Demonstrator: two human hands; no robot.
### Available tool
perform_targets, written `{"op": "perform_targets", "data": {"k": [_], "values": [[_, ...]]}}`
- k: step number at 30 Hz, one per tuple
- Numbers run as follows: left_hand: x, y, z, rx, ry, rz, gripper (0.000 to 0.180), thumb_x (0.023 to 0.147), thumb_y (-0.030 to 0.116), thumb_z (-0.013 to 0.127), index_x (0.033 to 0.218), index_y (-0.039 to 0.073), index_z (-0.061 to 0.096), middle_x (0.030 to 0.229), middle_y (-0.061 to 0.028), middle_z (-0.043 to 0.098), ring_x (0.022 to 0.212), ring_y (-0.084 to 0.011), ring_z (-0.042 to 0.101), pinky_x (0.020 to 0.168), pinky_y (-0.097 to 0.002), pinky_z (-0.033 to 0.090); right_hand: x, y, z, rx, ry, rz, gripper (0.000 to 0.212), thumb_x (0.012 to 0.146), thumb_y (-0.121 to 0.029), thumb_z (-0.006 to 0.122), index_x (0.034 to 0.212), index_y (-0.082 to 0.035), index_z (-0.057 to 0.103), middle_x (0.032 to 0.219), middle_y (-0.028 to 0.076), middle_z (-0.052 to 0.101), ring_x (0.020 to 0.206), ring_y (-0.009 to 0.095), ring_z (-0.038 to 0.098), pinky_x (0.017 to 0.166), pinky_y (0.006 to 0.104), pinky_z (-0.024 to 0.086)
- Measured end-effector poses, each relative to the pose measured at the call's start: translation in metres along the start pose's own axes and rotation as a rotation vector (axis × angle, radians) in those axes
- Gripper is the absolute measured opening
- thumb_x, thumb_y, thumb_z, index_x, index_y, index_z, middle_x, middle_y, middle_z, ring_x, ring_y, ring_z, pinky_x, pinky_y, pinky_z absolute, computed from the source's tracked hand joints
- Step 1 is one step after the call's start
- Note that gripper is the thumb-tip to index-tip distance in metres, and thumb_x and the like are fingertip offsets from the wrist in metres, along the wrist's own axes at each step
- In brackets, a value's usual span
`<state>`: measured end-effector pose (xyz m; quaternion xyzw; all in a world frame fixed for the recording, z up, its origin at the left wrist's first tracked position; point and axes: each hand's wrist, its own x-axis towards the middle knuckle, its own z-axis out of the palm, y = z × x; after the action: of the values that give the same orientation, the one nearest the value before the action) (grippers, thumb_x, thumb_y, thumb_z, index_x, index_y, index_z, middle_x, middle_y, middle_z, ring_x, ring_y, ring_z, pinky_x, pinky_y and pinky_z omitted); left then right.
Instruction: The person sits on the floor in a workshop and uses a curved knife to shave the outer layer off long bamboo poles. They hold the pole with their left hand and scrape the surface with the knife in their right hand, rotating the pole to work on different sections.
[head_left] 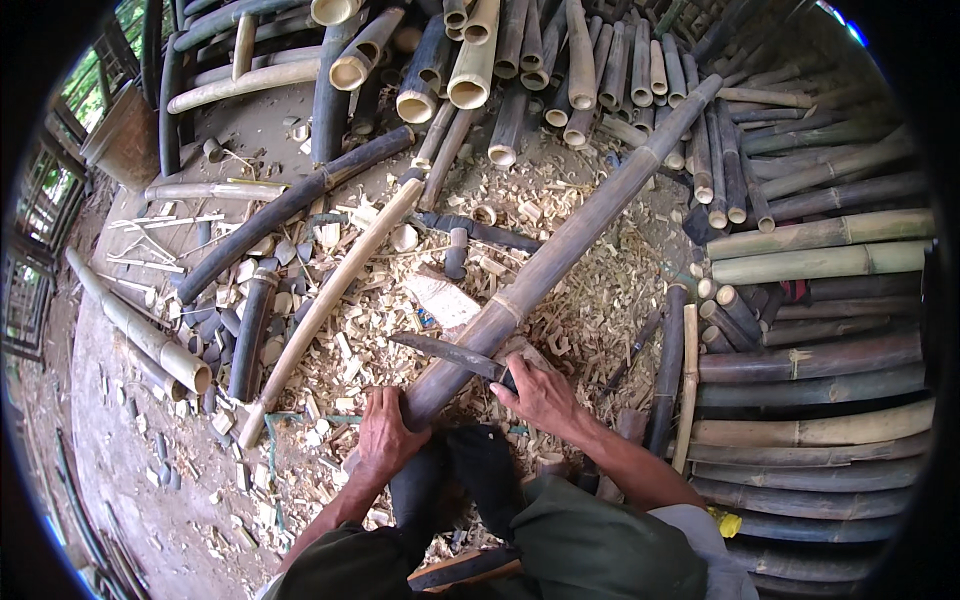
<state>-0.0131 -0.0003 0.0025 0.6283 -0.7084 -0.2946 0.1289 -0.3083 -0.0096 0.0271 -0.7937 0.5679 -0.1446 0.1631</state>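
Observation:
A long dark bamboo pole (pixel 592 232) slants from between my knees up to the far right. My left hand (pixel 388 432) grips its near end from the left side. In my right hand (pixel 542 400) is a knife (pixel 447 351) with a broad, dark blade and a dark handle. The blade points left and lies across the pole, a short way beyond my left hand. Its contact with the bamboo surface cannot be made out exactly. A pale, peeled bamboo length (pixel 335 292) lies on the ground to the left of the pole.
Wood chips (pixel 610 300) cover the ground around the pole. Cut bamboo tubes (pixel 470 80) are piled at the far side, and stacked bamboo poles (pixel 820 432) fill the right. A dark bamboo piece (pixel 255 335) lies at left. A bucket (pixel 122 140) stands far left.

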Motion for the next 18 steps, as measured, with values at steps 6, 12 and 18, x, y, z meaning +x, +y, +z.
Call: {"op": "perform_targets", "data": {"k": [6,12,18], "values": [[0.01,-0.023,-0.018,-0.277,-0.217,0.037,0.075,0.067,0.036,0.093,0.124,-0.004,0.067,0.111,-0.023,0.071,0.106,-0.0394,0.07,0.098,-0.0464,0.055,0.008,0.019,-0.004,0.067,-0.083,0.26,0.034,0.11,-0.035,0.055,0.111,-0.001,0.052,0.075,0.018,0.066,0.059,0.035,0.068,0.054,0.0508,0.056],[0.017,-0.023,-0.016,-0.312,-0.221,0.074,0.076,0.067,0.039,0.093,0.125,-0.003,0.069,0.111,-0.0221,0.073,0.105,-0.0397,0.072,0.098,-0.0465,0.056,0.007,0.008,-0.005,-0.127,-0.043,0.0,0.038,0.108,-0.04,0.056,0.109,-0.002,0.053,0.076,0.021,0.068,0.055,0.03,0.068,0.044,0.0465,0.055],[0.025,-0.012,-0.013,-0.275,-0.27,0.069,0.071,0.069,0.041,0.092,0.12,-0.004,0.071,0.103,-0.024,0.073,0.099,-0.0413,0.072,0.091,-0.0487,0.056,0.013,0.031,-0.008,-0.09,-0.006,0.344,0.043,0.109,-0.044,0.055,0.109,-0.001,0.051,0.077,0.016,0.066,0.055,0.026,0.066,0.044,0.0411,0.056]]}}
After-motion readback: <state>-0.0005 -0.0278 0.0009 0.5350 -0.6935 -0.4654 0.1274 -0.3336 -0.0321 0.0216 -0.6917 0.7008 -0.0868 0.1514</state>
